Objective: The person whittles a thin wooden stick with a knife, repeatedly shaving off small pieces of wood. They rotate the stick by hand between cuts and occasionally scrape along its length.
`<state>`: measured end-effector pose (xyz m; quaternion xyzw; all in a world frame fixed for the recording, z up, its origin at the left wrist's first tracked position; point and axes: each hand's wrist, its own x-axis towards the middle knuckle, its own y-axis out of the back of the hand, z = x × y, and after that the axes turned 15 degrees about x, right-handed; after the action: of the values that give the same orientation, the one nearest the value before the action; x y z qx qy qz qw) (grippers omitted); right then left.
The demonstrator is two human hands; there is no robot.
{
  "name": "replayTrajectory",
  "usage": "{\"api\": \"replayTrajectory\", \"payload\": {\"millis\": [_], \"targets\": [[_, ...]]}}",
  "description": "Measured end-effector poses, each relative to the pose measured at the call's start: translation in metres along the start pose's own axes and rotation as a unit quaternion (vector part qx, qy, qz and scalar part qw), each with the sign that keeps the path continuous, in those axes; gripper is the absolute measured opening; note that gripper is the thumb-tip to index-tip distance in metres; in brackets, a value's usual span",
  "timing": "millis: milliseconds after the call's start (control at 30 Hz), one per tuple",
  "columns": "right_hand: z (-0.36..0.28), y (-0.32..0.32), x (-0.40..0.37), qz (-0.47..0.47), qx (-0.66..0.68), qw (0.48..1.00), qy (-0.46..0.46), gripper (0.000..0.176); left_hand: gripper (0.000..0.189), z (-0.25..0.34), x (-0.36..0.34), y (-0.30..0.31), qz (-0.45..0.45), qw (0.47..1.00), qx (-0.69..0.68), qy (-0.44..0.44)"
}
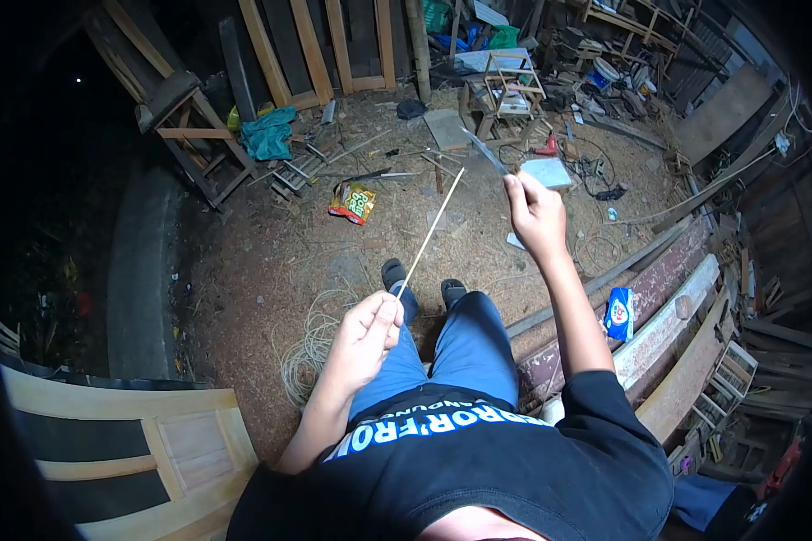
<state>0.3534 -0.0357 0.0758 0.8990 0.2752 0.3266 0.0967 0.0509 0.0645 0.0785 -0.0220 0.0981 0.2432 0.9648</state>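
A thin, pale stick [430, 233] is pinched near its lower end by my left hand [363, 340]. It slants up and to the right, its far tip free in the air. My right hand [539, 216] is raised and closed around the handle of a knife [484, 151]. The blade points up and to the left, a little apart from the stick's tip. The knife's handle is mostly hidden in my fist.
Coiled pale strips [309, 356] lie on the ground by my left leg. Planks [659, 316] with a blue packet [619, 314] are at my right. A wooden door panel [153, 455] is at lower left. An orange snack bag [353, 203] and a red power tool [547, 144] lie ahead.
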Motion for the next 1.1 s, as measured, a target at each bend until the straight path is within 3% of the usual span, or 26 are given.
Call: {"api": "replayTrajectory", "payload": {"millis": [67, 167, 267, 300, 400, 567, 633, 700, 800, 833, 900, 933, 967, 1033, 1067, 1100], "targets": [[-0.008, -0.009, -0.016, 0.003, 0.086, 0.994, 0.067, 0.031, 0.026, -0.003, 0.003, 0.001, 0.003, 1.000, -0.009, 0.006], [-0.036, -0.020, -0.057, -0.146, -0.001, 0.985, 0.096, 0.032, 0.025, 0.004, 0.006, -0.005, 0.013, 0.999, -0.024, -0.023], [-0.051, -0.027, -0.072, -0.212, -0.002, 0.968, 0.133, 0.033, 0.024, 0.010, 0.006, -0.008, 0.001, 1.000, -0.002, 0.005], [-0.051, -0.027, -0.072, -0.221, -0.003, 0.965, 0.139, 0.032, 0.024, 0.008, 0.007, -0.009, 0.005, 1.000, 0.011, -0.020], [-0.036, -0.020, -0.049, -0.113, 0.007, 0.990, 0.088, 0.031, 0.024, 0.003, 0.008, -0.012, 0.021, 0.995, 0.052, -0.076], [-0.058, -0.014, -0.060, -0.231, -0.022, 0.958, 0.168, 0.035, 0.022, 0.001, 0.004, -0.017, 0.076, 0.985, 0.137, -0.076], [-0.041, -0.015, -0.045, -0.120, 0.010, 0.988, 0.098, 0.033, 0.021, 0.005, 0.002, -0.018, 0.099, 0.976, 0.172, -0.089], [-0.038, -0.009, -0.037, -0.100, -0.048, 0.986, 0.121, 0.033, 0.021, 0.007, -0.001, -0.016, 0.117, 0.963, 0.230, -0.075], [-0.059, -0.013, -0.060, -0.230, -0.050, 0.958, 0.165, 0.034, 0.018, 0.005, -0.003, -0.018, 0.113, 0.963, 0.229, -0.088], [-0.057, -0.012, -0.059, -0.227, -0.049, 0.958, 0.166, 0.034, 0.018, 0.005, -0.003, -0.018, 0.108, 0.964, 0.224, -0.090], [-0.029, -0.018, -0.040, -0.068, 0.030, 0.992, 0.103, 0.034, 0.018, 0.003, -0.005, -0.013, 0.109, 0.964, 0.231, -0.072], [-0.028, -0.006, -0.027, -0.064, -0.037, 0.997, 0.001, 0.033, 0.018, 0.001, -0.005, -0.011, 0.108, 0.963, 0.238, -0.066], [-0.026, -0.002, -0.025, -0.059, -0.063, 0.996, 0.024, 0.033, 0.017, 0.001, -0.004, -0.011, 0.109, 0.961, 0.245, -0.063], [-0.035, -0.012, -0.040, -0.112, 0.005, 0.980, 0.163, 0.035, 0.018, 0.002, -0.004, -0.012, 0.105, 0.965, 0.229, -0.073], [-0.048, -0.006, -0.048, -0.232, -0.087, 0.955, 0.166, 0.027, 0.018, 0.001, -0.006, -0.013, 0.100, 0.967, 0.224, -0.076], [-0.046, -0.010, -0.050, -0.222, -0.074, 0.958, 0.166, 0.034, 0.018, 0.001, -0.007, -0.013, 0.093, 0.968, 0.218, -0.078]]}}
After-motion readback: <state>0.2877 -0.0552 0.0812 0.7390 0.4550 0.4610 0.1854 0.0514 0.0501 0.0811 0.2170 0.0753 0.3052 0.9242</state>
